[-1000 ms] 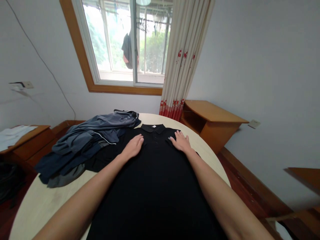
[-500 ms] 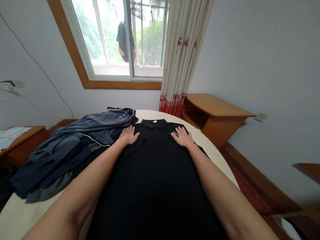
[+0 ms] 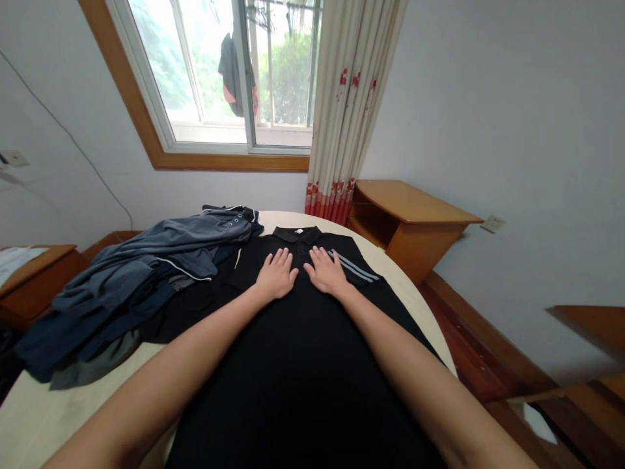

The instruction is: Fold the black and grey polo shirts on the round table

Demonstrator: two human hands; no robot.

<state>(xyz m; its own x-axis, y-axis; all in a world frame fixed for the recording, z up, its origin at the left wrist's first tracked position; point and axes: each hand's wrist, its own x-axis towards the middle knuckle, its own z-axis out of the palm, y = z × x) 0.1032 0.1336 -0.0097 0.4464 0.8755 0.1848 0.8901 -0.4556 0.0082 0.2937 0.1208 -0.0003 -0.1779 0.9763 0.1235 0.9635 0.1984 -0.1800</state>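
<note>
A black polo shirt lies spread on the round pale table, its collar at the far end. Flat on the left of its chest rests my left hand, fingers stretched out. My right hand lies flat on the other side of the button placket, fingers also extended. Grey stripes show on the right sleeve, beside my right hand. Both hands only press on the cloth and hold nothing. My forearms cover parts of the shirt's sides.
Left of the shirt is a heap of dark clothes, close to my left forearm. A wooden cabinet stands beyond the table at the right, next to a curtain. Behind the table is a window.
Both hands have slid inward from the shoulders to the middle of the chest. The right sleeve now lies out to the side, showing its stripes. The view has shifted slightly.
</note>
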